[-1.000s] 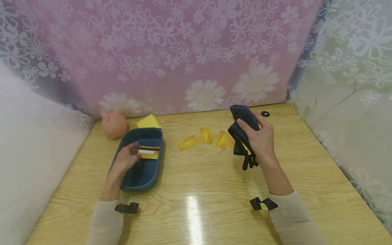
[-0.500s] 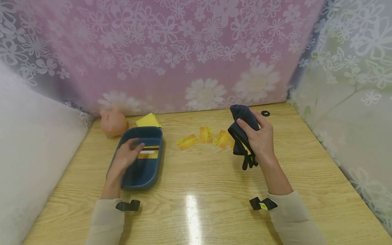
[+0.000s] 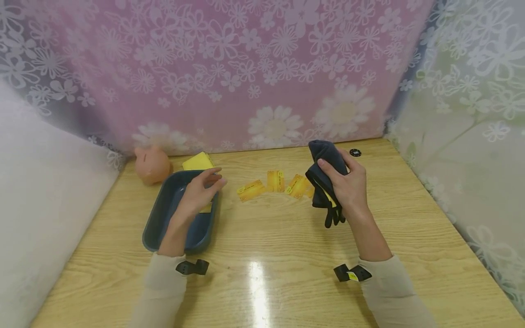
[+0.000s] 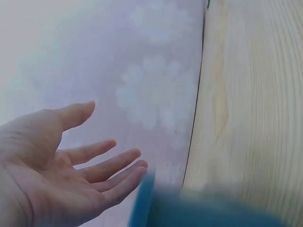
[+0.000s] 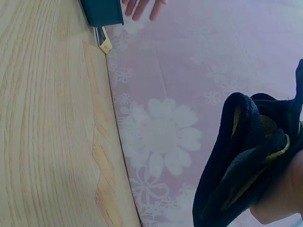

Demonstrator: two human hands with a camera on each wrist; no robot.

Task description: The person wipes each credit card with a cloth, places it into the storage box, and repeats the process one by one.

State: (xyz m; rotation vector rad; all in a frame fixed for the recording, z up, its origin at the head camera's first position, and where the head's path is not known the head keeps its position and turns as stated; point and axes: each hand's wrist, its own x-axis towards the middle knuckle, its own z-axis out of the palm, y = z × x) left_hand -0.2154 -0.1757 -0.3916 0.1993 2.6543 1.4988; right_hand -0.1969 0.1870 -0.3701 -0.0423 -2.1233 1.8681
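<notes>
My right hand (image 3: 350, 189) grips a dark navy cloth pouch (image 3: 323, 151) with black ends dangling below and a yellow edge showing. In the right wrist view the folds of the pouch (image 5: 246, 146) have yellow between them. My left hand (image 3: 197, 196) hovers over the right side of a blue tray (image 3: 153, 228), fingers spread and holding nothing. A gold card (image 3: 206, 208) lies in the tray, mostly hidden by that hand. The left wrist view shows the left palm (image 4: 71, 175) facing the camera, fingers apart.
Several gold cards (image 3: 275, 181) lie in a row at mid-table. Behind the tray stand an orange piggy bank (image 3: 151, 166) and a yellow folded object (image 3: 198, 161). A black chip (image 3: 355, 152) lies at the back right. Floral cloth walls border the table (image 3: 295, 273).
My left hand has moved away from the card in the tray, rising and shifting right to the tray's right rim. The right hand and the pouch have stayed still.
</notes>
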